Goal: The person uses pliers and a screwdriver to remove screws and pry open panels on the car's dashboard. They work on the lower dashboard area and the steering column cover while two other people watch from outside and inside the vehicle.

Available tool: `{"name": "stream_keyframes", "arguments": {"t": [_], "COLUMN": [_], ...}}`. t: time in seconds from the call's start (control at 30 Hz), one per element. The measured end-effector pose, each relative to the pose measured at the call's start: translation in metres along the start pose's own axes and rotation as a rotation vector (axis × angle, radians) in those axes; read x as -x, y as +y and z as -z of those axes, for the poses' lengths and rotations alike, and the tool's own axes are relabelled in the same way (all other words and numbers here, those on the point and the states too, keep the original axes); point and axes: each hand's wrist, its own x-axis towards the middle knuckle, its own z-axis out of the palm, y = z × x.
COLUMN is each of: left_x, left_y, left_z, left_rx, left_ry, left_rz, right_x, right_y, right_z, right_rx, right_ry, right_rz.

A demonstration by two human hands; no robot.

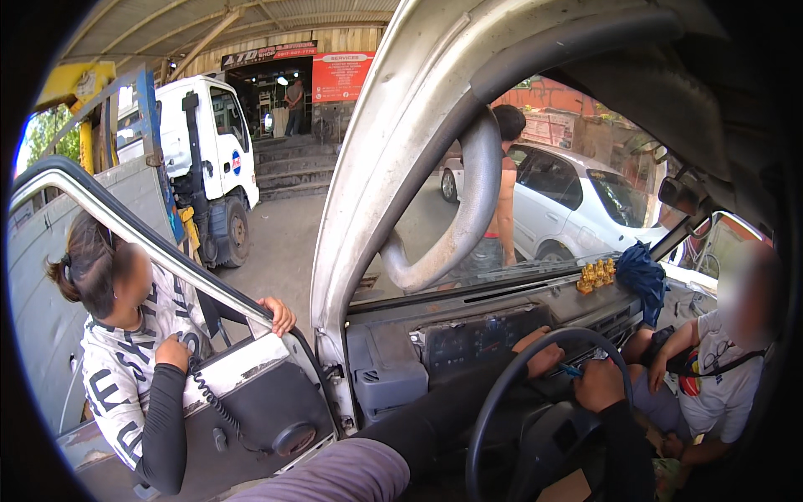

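My left hand (542, 353) reaches over the dashboard edge behind the steering wheel (483, 410). Its fingers look curled, and the wheel rim partly covers them; what they hold, if anything, is hidden. Close by, my right hand (600, 385) is closed behind the wheel's right side. A slim teal-blue object (570, 369) sticks out of it toward my left hand; its kind is too small to tell. Both forearms are in black sleeves. Beyond my hands lies the instrument panel (481, 339), set in the worn grey dashboard.
At the open door (242, 402), a person (134, 360) holds its edge and a coiled cord. Another person (719, 368) sits at my right. Gold figurines (595, 276) and a dark blue cloth bundle (642, 280) sit on the dashboard. Outside are a white truck (213, 142), a white car (569, 197) and a walking person.
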Motion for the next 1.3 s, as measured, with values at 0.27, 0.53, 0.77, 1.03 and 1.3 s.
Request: {"name": "stream_keyframes", "arguments": {"t": [0.27,0.53,0.77,1.03,1.3], "left_x": [0.0,0.002,0.002,0.001,-0.006], "left_y": [-0.01,-0.017,-0.007,-0.015,-0.012], "left_z": [0.001,-0.017,0.008,-0.015,-0.001], "left_rx": [-0.075,0.09,0.055,-0.005,0.001], "left_ry": [-0.022,0.066,-0.035,0.079,-0.079], "left_rz": [-0.096,-0.06,-0.043,-0.078,-0.038], "right_x": [0.002,0.001,0.007,-0.004,0.0], "right_y": [-0.009,-0.004,-0.007,-0.006,0.004], "right_z": [0.016,0.018,0.021,-0.006,-0.003], "right_rx": [-0.03,-0.092,-0.086,-0.061,0.008], "right_ry": [-0.027,0.027,-0.069,0.224,-0.015], "right_rz": [-0.087,-0.07,-0.073,0.041,-0.053]}}
